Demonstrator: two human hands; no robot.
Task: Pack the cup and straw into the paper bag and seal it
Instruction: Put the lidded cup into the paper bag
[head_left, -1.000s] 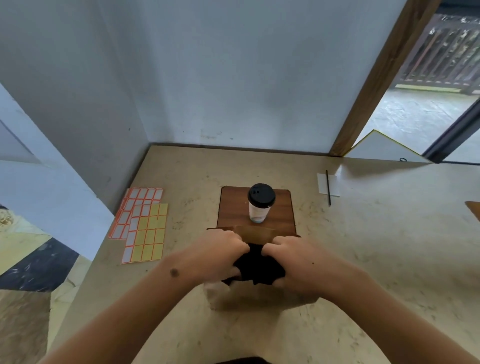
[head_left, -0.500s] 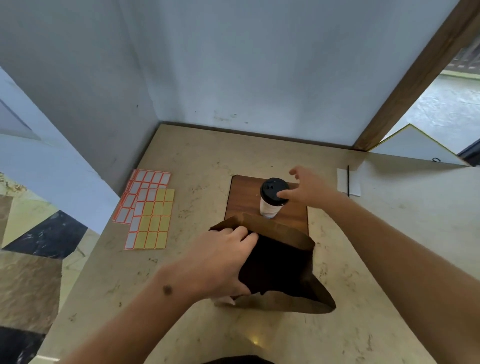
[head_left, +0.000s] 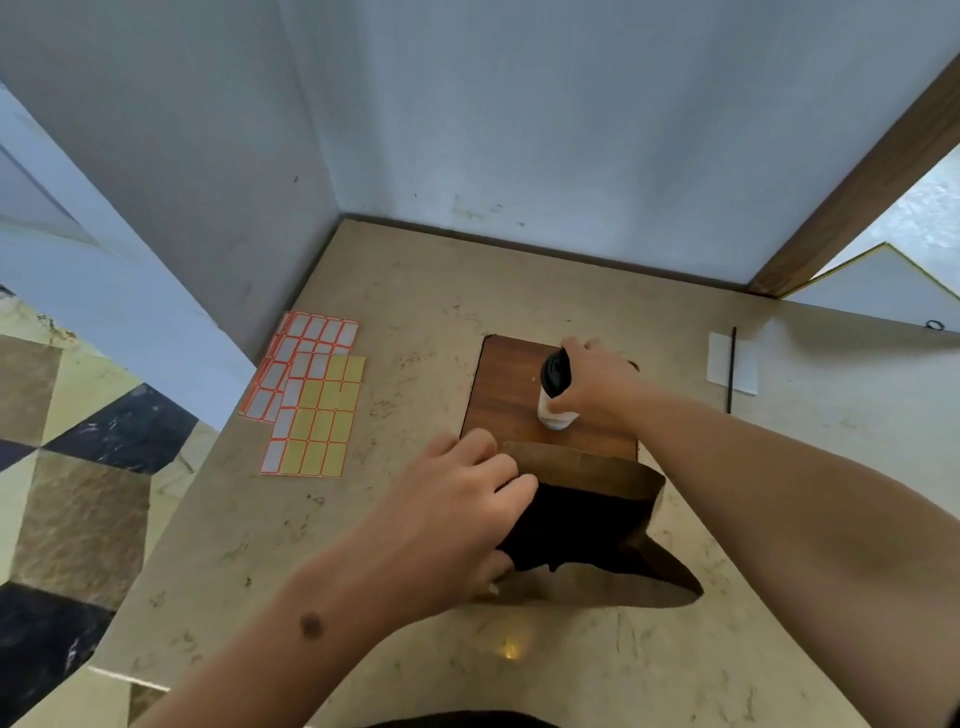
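Observation:
A white paper cup with a black lid stands on a brown wooden board. My right hand is wrapped around the cup from the right, near the lid. In front of the board stands a brown paper bag, its mouth wide open and dark inside. My left hand grips the bag's left rim, fingers over the edge. A thin black straw lies across a white napkin at the right of the table, apart from both hands.
Sheets of orange-edged and yellow stickers lie at the table's left side by the grey wall. The beige marble table ends in a wall corner at the back. A wooden door frame rises at the right.
My right hand has let go of the bag, reached forward and closed around the cup. My left hand keeps the bag's mouth open. The camera has tilted a little.

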